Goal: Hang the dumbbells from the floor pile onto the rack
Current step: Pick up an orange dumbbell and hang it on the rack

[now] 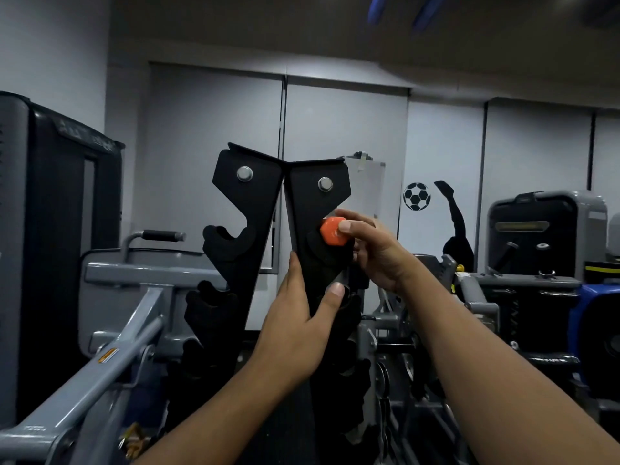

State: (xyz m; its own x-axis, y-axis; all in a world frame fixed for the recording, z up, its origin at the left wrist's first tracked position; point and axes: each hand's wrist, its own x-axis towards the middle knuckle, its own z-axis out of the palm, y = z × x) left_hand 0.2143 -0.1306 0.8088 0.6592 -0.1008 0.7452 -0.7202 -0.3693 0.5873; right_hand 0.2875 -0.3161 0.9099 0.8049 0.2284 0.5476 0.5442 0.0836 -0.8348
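Right hand (372,253) grips the orange dumbbell (332,231) by its hex end, thumb on its face, holding it at the upper hook of the black rack (315,196). Left hand (302,327) clasps the rack's right upright below, thumb pressed on the front plate.

Dim, bluish indoor light; edges bowed (wide-angle); ceiling corner motion-blurred.
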